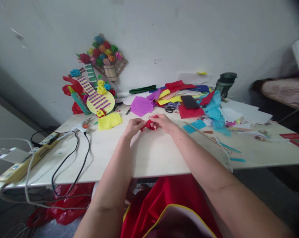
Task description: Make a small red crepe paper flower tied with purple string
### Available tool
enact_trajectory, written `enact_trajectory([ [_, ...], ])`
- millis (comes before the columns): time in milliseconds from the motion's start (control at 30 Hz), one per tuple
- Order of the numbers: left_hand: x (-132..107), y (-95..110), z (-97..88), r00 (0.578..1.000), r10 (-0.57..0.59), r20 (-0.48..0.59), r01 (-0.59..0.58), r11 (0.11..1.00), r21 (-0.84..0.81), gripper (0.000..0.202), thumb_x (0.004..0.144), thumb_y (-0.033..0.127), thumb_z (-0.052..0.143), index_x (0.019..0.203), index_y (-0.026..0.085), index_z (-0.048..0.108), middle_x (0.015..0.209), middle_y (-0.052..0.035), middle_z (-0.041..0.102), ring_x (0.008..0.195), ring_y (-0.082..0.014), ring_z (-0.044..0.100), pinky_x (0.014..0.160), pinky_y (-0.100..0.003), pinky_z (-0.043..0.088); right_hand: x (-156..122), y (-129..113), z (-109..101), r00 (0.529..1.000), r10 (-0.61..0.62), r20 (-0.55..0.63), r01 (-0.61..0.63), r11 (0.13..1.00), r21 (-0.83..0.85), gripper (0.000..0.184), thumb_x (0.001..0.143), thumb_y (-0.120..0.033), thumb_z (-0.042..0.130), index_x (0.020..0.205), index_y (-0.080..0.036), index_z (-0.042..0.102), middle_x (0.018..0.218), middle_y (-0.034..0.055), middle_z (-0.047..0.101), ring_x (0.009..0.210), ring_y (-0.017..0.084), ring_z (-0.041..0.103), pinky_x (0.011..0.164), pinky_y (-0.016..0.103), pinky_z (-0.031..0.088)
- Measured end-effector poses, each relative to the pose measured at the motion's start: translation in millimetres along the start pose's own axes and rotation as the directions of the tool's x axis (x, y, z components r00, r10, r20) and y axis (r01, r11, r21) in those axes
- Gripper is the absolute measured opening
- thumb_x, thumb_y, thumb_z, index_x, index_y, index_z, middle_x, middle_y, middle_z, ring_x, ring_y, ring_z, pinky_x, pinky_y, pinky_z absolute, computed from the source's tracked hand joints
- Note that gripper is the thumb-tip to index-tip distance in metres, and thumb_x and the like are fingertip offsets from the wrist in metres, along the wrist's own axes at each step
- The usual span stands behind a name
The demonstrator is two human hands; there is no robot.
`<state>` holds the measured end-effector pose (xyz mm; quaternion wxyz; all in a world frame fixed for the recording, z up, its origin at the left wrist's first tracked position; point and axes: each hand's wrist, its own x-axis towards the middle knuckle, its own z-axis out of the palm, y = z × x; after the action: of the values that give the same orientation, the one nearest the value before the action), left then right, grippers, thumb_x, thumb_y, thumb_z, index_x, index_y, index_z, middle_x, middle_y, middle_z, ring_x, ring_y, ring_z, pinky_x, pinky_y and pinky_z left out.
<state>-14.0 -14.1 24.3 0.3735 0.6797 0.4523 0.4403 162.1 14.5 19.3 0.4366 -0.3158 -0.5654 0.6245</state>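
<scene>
Both my hands meet over the middle of a pale table (pixel 149 155). My left hand (pixel 133 126) and my right hand (pixel 164 122) are closed in a pinch on a small crumpled piece of red paper (pixel 148 125) held between them, just above the tabletop. A purple paper sheet (pixel 141 105) lies right behind my hands, and a yellow sheet (pixel 109 121) lies to the left of them.
Coloured paper scraps, a dark phone (pixel 189 101), scissors (pixel 169 109) and a dark green bottle (pixel 225 84) crowd the far right. A paper guitar with flowers (pixel 96 94) leans on the wall. A power strip (pixel 25 163) and black cables (pixel 72 162) lie at left.
</scene>
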Motion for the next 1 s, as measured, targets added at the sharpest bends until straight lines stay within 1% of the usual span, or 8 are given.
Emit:
enact_trajectory([
  [200, 3, 0, 9.6, 0.997, -0.078, 0.025, 0.08, 0.99, -0.115, 0.033, 0.065, 0.041, 0.069, 0.081, 0.012, 0.068, 0.049, -0.0014, 0.06, 0.043, -0.0108, 0.051, 0.048, -0.023, 0.042, 4, 3, 2, 0.987, -0.061, -0.149, 0.05, 0.996, -0.08, 0.021, 0.068, -0.026, 0.068, 0.061, -0.014, 0.053, 0.042, -0.0024, 0.056, 0.029, 0.006, 0.042, 0.028, 0.018, 0.034],
  [267, 4, -1, 11.5, 0.996, -0.09, 0.017, 0.092, 0.989, -0.114, 0.032, 0.064, 0.04, 0.069, 0.079, 0.012, 0.068, 0.049, -0.0019, 0.06, 0.043, -0.0111, 0.052, 0.047, -0.023, 0.041, 4, 5, 4, 0.98, -0.097, -0.173, 0.08, 0.992, -0.102, 0.021, 0.069, -0.026, 0.067, 0.059, -0.015, 0.053, 0.04, -0.0035, 0.053, 0.028, 0.005, 0.04, 0.027, 0.017, 0.032],
  [367, 6, -4, 11.9, 0.998, -0.065, -0.011, 0.064, 0.994, -0.09, 0.028, 0.066, 0.039, 0.068, 0.074, 0.013, 0.068, 0.048, -0.0022, 0.06, 0.043, -0.0108, 0.052, 0.047, -0.021, 0.04, 5, 6, 6, 0.977, -0.115, -0.179, 0.103, 0.992, -0.079, 0.023, 0.07, -0.029, 0.066, 0.059, -0.015, 0.052, 0.041, -0.0034, 0.053, 0.029, 0.005, 0.04, 0.029, 0.018, 0.033],
  [567, 7, -6, 13.1, 0.997, -0.035, -0.062, 0.033, 0.999, -0.037, 0.027, 0.066, 0.039, 0.067, 0.072, 0.013, 0.067, 0.048, -0.0019, 0.06, 0.043, -0.0105, 0.052, 0.047, -0.021, 0.04, 4, 5, 5, 0.99, -0.05, -0.13, 0.048, 0.999, -0.016, 0.02, 0.065, -0.029, 0.069, 0.061, -0.013, 0.057, 0.043, -0.0024, 0.055, 0.031, 0.006, 0.044, 0.032, 0.019, 0.036],
  [700, 6, -1, 18.4, 0.996, -0.077, -0.035, 0.073, 0.993, -0.09, 0.031, 0.066, 0.042, 0.067, 0.074, 0.013, 0.067, 0.049, -0.0026, 0.061, 0.045, -0.0112, 0.054, 0.051, -0.022, 0.042, 4, 4, 6, 0.971, -0.113, -0.211, 0.095, 0.991, -0.096, 0.024, 0.065, -0.028, 0.069, 0.054, -0.014, 0.054, 0.039, -0.0032, 0.051, 0.03, 0.005, 0.04, 0.031, 0.018, 0.031],
  [800, 4, 5, 20.6, 0.994, -0.099, -0.041, 0.092, 0.983, -0.159, 0.033, 0.066, 0.044, 0.067, 0.071, 0.011, 0.065, 0.05, -0.0042, 0.062, 0.048, -0.0125, 0.056, 0.053, -0.024, 0.044, 4, 4, 8, 0.963, -0.158, -0.219, 0.137, 0.985, -0.106, 0.027, 0.066, -0.031, 0.068, 0.052, -0.014, 0.052, 0.039, -0.0029, 0.05, 0.031, 0.005, 0.04, 0.032, 0.018, 0.03],
  [900, 5, 6, 17.7, 0.991, -0.086, -0.102, 0.07, 0.986, -0.148, 0.033, 0.065, 0.044, 0.069, 0.067, 0.011, 0.064, 0.049, -0.0041, 0.061, 0.046, -0.0126, 0.056, 0.052, -0.023, 0.044, 5, 5, 7, 0.964, -0.152, -0.219, 0.143, 0.988, -0.059, 0.032, 0.07, -0.042, 0.065, 0.057, -0.014, 0.054, 0.043, -0.0009, 0.054, 0.033, 0.005, 0.042, 0.033, 0.018, 0.032],
  [1000, 9, 1, 10.8, 0.959, -0.056, -0.278, 0.01, 0.987, -0.162, 0.032, 0.065, 0.044, 0.068, 0.066, 0.012, 0.063, 0.047, -0.0025, 0.06, 0.043, -0.0118, 0.055, 0.05, -0.023, 0.044, 8, 5, 2, 0.954, -0.157, -0.254, 0.154, 0.988, -0.03, 0.033, 0.074, -0.047, 0.06, 0.07, -0.015, 0.058, 0.048, -0.0001, 0.058, 0.034, 0.005, 0.042, 0.035, 0.018, 0.034],
])
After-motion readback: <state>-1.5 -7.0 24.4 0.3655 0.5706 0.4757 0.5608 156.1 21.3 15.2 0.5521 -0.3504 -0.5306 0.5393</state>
